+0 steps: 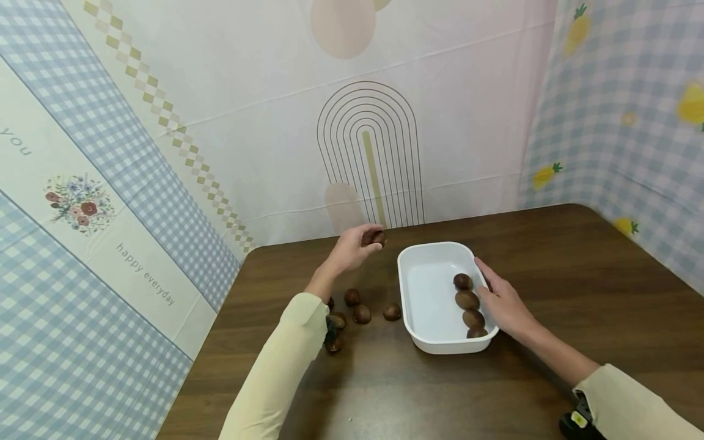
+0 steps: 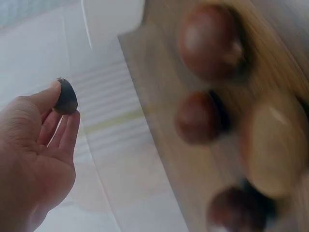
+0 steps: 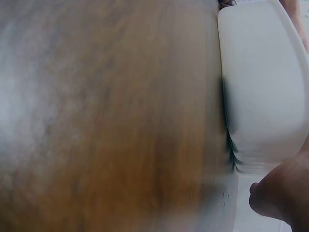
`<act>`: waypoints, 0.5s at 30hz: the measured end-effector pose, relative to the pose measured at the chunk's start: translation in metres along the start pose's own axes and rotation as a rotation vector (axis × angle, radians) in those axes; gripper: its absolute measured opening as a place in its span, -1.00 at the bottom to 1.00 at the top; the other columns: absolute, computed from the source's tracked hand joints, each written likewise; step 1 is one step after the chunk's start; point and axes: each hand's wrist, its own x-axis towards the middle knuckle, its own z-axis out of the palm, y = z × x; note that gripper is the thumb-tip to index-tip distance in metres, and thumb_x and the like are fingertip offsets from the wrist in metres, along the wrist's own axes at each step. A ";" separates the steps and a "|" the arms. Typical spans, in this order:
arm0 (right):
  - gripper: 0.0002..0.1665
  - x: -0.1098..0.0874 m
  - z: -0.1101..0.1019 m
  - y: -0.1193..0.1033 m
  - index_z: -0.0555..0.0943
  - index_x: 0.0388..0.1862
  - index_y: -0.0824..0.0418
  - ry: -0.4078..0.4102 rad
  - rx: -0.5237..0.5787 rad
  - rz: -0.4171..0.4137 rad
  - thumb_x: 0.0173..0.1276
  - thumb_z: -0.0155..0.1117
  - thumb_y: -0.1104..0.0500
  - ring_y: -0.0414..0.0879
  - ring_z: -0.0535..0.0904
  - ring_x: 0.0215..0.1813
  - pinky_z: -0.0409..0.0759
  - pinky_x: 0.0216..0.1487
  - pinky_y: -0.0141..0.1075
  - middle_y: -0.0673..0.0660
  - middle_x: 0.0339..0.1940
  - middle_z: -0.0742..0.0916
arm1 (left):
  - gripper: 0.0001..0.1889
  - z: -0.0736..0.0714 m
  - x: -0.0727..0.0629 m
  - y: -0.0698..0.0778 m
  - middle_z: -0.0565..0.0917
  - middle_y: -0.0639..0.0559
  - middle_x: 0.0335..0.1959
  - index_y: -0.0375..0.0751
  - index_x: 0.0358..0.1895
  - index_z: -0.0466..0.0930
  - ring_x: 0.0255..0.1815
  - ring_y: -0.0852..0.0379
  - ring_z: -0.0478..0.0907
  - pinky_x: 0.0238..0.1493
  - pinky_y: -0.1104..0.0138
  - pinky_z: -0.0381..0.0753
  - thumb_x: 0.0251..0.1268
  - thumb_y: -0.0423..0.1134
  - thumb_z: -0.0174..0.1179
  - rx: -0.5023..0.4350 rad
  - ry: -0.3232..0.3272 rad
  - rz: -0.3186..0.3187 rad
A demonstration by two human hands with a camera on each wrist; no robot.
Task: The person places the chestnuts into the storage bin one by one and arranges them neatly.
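My left hand (image 1: pixel 354 247) pinches a brown chestnut (image 1: pixel 379 238) between thumb and fingertips, raised over the far side of the table, left of a white rectangular dish (image 1: pixel 434 348). In the left wrist view the same chestnut (image 2: pixel 66 96) looks dark at the fingertips. My right hand (image 1: pixel 502 300) grips the dish's right rim, its thumb over the edge on the inner side. Inside the dish, several chestnuts (image 1: pixel 467 300) line up along the right wall. The right wrist view has the dish's outer wall (image 3: pixel 265 82) beside part of the right hand (image 3: pixel 282 193).
Several loose chestnuts (image 1: pixel 362 314) lie on the dark wooden table (image 1: pixel 385 391) near the left forearm, some partly hidden by the sleeve. One chestnut (image 1: pixel 392 311) sits close to the dish's left side. A patterned cloth (image 1: pixel 275 153) hangs behind the table's far edge.
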 end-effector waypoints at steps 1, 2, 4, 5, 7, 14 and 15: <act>-0.23 0.000 0.000 0.000 -0.14 0.80 0.18 0.000 0.000 0.001 0.71 -0.23 0.29 0.43 0.09 0.66 0.24 0.47 0.41 0.41 0.74 0.07 | -0.53 0.003 0.002 0.004 0.69 -0.15 0.27 -0.30 0.42 0.55 0.26 0.00 0.67 0.27 0.29 0.62 0.53 -0.33 0.32 -0.006 -0.002 0.002; -0.23 0.000 0.000 0.000 -0.14 0.80 0.18 -0.001 0.000 0.002 0.71 -0.23 0.29 0.44 0.09 0.66 0.24 0.47 0.42 0.41 0.74 0.06 | -0.53 0.005 0.004 0.008 0.69 -0.15 0.27 -0.30 0.43 0.55 0.26 0.00 0.67 0.26 0.31 0.62 0.53 -0.32 0.32 -0.015 -0.005 0.003; -0.23 0.000 0.000 0.000 -0.14 0.80 0.18 0.000 -0.003 0.002 0.71 -0.23 0.29 0.44 0.10 0.65 0.25 0.46 0.42 0.41 0.74 0.07 | -0.52 0.011 0.007 0.015 0.69 -0.14 0.28 -0.29 0.43 0.54 0.26 0.01 0.67 0.24 0.33 0.62 0.53 -0.32 0.32 -0.025 -0.009 0.006; -0.23 0.000 0.000 0.001 -0.14 0.80 0.18 0.000 -0.007 0.001 0.71 -0.23 0.28 0.44 0.11 0.65 0.26 0.46 0.41 0.41 0.74 0.07 | -0.52 0.014 0.009 0.019 0.68 -0.14 0.28 -0.28 0.44 0.54 0.26 0.02 0.67 0.24 0.34 0.62 0.54 -0.32 0.32 -0.032 -0.013 0.009; -0.23 0.001 0.000 0.001 -0.13 0.80 0.18 0.001 -0.007 0.000 0.71 -0.22 0.28 0.44 0.13 0.64 0.28 0.45 0.41 0.42 0.74 0.08 | -0.52 0.020 0.012 0.026 0.68 -0.13 0.28 -0.26 0.44 0.53 0.26 0.02 0.67 0.23 0.35 0.62 0.54 -0.32 0.32 -0.035 -0.018 0.017; -0.22 0.001 0.000 -0.001 -0.13 0.80 0.17 0.004 -0.018 0.004 0.71 -0.21 0.27 0.43 0.12 0.65 0.27 0.46 0.40 0.41 0.74 0.09 | -0.54 0.045 0.021 0.044 0.69 -0.10 0.27 -0.19 0.44 0.55 0.20 0.07 0.69 0.18 0.34 0.65 0.56 -0.27 0.31 0.004 -0.042 0.017; -0.23 0.001 0.000 -0.002 -0.13 0.80 0.17 0.003 -0.019 0.006 0.71 -0.21 0.27 0.43 0.12 0.65 0.27 0.46 0.41 0.41 0.74 0.09 | -0.54 0.049 0.022 0.047 0.69 -0.10 0.27 -0.18 0.44 0.55 0.21 0.07 0.68 0.18 0.34 0.65 0.56 -0.26 0.30 0.005 -0.043 0.014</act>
